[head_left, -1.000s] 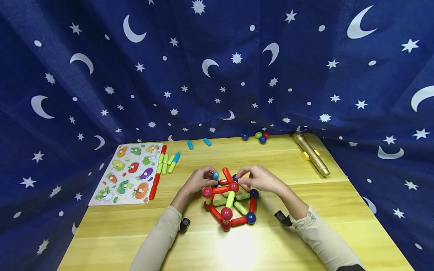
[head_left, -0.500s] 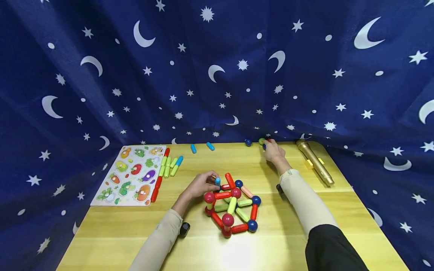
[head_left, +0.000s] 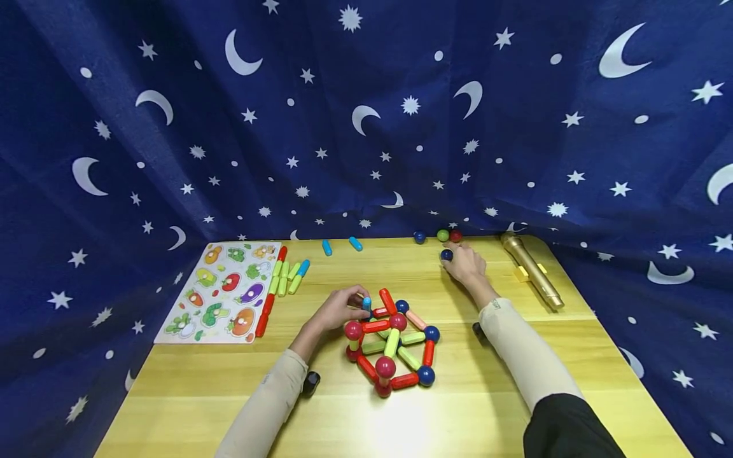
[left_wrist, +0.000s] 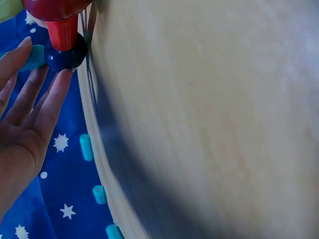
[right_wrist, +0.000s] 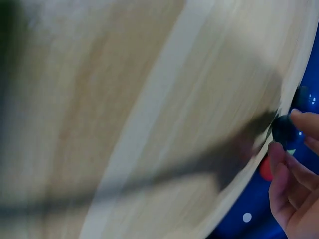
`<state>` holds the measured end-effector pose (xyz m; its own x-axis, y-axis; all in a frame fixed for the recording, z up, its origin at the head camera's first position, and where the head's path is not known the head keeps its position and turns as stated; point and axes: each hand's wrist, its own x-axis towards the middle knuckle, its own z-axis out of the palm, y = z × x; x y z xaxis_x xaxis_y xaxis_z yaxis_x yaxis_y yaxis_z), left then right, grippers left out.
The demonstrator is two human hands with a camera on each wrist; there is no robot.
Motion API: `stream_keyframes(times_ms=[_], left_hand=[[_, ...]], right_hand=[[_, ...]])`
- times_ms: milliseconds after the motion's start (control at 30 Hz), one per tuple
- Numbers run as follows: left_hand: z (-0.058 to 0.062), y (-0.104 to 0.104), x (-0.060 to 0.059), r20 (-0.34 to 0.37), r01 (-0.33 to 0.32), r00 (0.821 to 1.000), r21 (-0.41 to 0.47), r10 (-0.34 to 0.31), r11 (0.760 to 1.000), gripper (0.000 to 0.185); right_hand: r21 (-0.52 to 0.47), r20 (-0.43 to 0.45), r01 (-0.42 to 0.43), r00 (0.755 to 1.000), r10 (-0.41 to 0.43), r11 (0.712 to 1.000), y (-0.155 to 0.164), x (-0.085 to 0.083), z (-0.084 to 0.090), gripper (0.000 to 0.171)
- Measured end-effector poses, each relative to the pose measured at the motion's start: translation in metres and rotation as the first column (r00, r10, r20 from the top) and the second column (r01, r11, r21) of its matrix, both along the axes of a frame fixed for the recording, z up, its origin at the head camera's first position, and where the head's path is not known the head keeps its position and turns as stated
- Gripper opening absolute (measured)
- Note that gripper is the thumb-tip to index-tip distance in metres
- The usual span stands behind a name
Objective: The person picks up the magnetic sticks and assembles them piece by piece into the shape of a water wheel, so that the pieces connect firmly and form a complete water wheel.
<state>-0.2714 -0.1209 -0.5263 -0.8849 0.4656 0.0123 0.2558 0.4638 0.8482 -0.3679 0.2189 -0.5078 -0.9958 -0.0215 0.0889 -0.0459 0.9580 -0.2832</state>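
Left hand (head_left: 338,310) pinches a blue stick (head_left: 367,303) on the structure (head_left: 392,342), right hand (head_left: 467,263) a navy ball (head_left: 446,254) beyond.

Play area, starry curtain (head_left: 321,127), ball-and-rod toy (head_left: 392,343)

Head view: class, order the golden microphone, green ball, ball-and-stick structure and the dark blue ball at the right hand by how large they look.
1. Ball-and-stick structure
2. Golden microphone
3. Dark blue ball and green ball: too alike to rank, with fingers close against the blue one.
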Motion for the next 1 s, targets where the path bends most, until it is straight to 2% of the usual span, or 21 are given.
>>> stream_keyframes(times_ms=[167, 233, 300, 367, 467, 533, 567, 667, 800, 900, 1000], left_hand=[[0.000, -0.003, 0.001, -0.009, 0.004, 1.000, -0.014, -0.004, 1.000, 0.026], [0.000, -0.003, 0.002, -0.009, -0.007, 1.000, -0.018, 0.007, 1.000, 0.026], [0.001, -0.004, 0.002, -0.009, -0.018, 1.000, -0.021, 0.018, 1.000, 0.026], [0.001, -0.005, 0.003, -0.002, -0.034, 0.999, -0.027, 0.033, 0.999, 0.027], [0.001, -0.005, 0.002, 0.000, -0.036, 0.999, -0.038, 0.036, 0.999, 0.027], [0.002, -0.003, 0.001, -0.011, -0.025, 1.000, -0.034, 0.024, 0.999, 0.027], [0.002, -0.002, 0.000, -0.018, -0.017, 1.000, -0.033, 0.017, 0.999, 0.027], [0.002, 0.001, -0.002, -0.026, -0.006, 1.000, -0.022, 0.005, 1.000, 0.027], [0.001, 0.001, 0.000, -0.005, -0.020, 1.000, -0.015, 0.020, 1.000, 0.026], [0.000, 0.000, 0.000, 0.003, -0.022, 1.000, -0.014, 0.022, 1.000, 0.026], [0.000, -0.001, 0.000, 0.001, -0.023, 1.000, -0.012, 0.023, 1.000, 0.026]], right_hand=[[0.007, 0.033, -0.020, 0.999, 0.020, 1.000, -0.008, 0.004, 0.000, 0.038], [-0.051, 0.017, -0.042, 0.999, 0.043, 0.998, -0.018, 0.009, 0.006, 0.038], [-0.154, -0.006, -0.082, 0.997, 0.082, 0.985, -0.033, 0.019, 0.017, 0.039], [-0.302, -0.021, -0.149, 0.988, 0.150, 0.942, -0.052, 0.033, 0.033, 0.040], [-0.496, -0.040, -0.243, 0.965, 0.257, 0.834, -0.077, 0.058, 0.060, 0.038], [-0.565, -0.050, -0.292, 0.946, 0.321, 0.772, -0.090, 0.075, 0.077, 0.036], [-0.569, -0.060, -0.319, 0.935, 0.348, 0.758, -0.094, 0.082, 0.084, 0.035], [-0.527, -0.075, -0.400, 0.901, 0.428, 0.750, -0.105, 0.098, 0.097, 0.032], [-0.459, -0.047, -0.480, 0.853, 0.520, 0.747, -0.113, 0.106, 0.101, 0.031], [-0.454, -0.018, -0.487, 0.842, 0.539, 0.746, -0.115, 0.107, 0.100, 0.031], [-0.439, -0.007, -0.479, 0.848, 0.530, 0.760, -0.118, 0.108, 0.100, 0.031]])
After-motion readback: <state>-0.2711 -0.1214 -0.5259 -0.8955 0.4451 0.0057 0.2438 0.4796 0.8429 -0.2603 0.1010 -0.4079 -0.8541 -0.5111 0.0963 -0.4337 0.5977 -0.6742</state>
